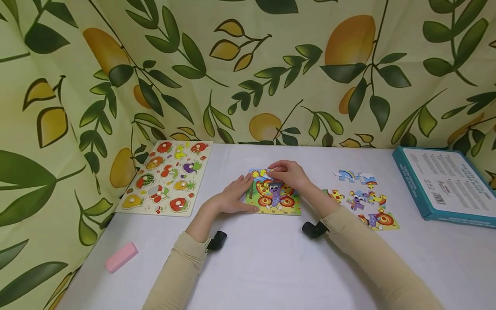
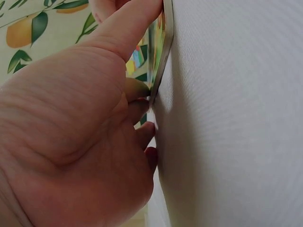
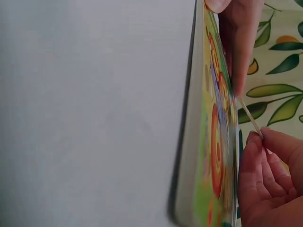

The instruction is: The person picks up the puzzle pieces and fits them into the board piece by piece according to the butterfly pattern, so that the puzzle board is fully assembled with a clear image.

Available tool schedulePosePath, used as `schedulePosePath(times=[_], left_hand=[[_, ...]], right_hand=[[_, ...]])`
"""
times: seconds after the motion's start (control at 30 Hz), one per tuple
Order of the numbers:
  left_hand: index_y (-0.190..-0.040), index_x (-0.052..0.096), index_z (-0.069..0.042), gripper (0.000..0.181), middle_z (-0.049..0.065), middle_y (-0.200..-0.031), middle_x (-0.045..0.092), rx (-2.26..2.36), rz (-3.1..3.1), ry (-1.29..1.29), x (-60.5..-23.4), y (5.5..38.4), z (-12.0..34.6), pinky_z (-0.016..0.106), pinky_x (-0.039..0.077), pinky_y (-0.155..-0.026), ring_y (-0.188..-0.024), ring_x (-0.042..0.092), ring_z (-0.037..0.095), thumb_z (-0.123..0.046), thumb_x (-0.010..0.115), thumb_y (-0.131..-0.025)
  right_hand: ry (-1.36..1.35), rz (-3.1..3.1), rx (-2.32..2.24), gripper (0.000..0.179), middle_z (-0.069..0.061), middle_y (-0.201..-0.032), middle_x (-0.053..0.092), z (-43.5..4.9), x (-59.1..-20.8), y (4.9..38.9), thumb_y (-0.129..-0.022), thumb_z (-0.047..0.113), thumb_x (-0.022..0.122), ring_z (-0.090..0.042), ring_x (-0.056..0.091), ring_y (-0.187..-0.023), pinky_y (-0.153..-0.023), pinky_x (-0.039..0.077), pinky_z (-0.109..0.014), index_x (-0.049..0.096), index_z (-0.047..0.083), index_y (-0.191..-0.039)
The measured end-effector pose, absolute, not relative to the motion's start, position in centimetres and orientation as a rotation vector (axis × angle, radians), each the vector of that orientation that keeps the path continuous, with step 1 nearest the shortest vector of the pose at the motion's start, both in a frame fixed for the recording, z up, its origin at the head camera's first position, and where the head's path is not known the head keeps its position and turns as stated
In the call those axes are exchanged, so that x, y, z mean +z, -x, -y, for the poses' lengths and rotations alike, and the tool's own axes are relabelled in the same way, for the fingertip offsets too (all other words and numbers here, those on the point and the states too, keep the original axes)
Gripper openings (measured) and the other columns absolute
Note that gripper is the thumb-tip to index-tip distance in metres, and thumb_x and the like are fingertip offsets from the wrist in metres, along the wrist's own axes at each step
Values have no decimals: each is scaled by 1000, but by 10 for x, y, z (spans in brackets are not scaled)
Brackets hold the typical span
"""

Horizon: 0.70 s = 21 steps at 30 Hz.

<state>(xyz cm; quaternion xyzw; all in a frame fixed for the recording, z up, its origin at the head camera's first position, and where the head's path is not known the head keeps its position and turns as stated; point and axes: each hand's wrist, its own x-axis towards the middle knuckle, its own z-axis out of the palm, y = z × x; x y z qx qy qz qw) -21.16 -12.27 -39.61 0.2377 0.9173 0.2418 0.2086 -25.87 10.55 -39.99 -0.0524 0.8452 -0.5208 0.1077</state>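
Note:
A butterfly jigsaw board [image 1: 279, 210] lies flat on the white table. My left hand [image 1: 234, 196] rests along the board's left side, fingers stretched out, with the thumb touching its near left corner. At the board's far edge my right hand [image 1: 291, 175] pinches a thin puzzle piece [image 3: 252, 118] between thumb and fingertips. In the right wrist view that piece is tilted, one end raised off the board. Its printed face is mostly hidden. To the right lie several loose puzzle pieces [image 1: 358, 199], some grouped together, showing rainbow, butterfly and wing parts.
A fruit peg puzzle board [image 1: 176, 172] lies at the back left. Near the left table edge is a pink block [image 1: 121, 257]. A teal and white box [image 1: 451, 185] stands at the far right. Behind the table hangs a leaf-patterned cloth [image 1: 271, 86].

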Motion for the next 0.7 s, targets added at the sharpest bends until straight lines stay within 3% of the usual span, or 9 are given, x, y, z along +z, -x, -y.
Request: schedulePosePath(times=[0.53, 0.7], left_hand=[[-157, 21, -16, 90, 4, -164, 1, 660, -2562, -685, -397, 211, 123, 47, 2, -118, -149, -5, 26, -47, 69, -88], [-157, 21, -15, 89, 4, -164, 1, 650, -2565, -692, -397, 210, 124, 48, 3, -118, -149, -5, 26, -46, 69, -88]], right_hand=[[229, -2648, -1328, 22, -7, -96, 70, -86, -403, 266, -92, 23, 70, -13, 62, -70, -64, 52, -23, 72, 7, -106], [343, -2676, -1201, 28, -6, -100, 67, -89, -402, 267, -90, 27, 71, -17, 60, -82, -71, 50, -26, 71, 8, -112]])
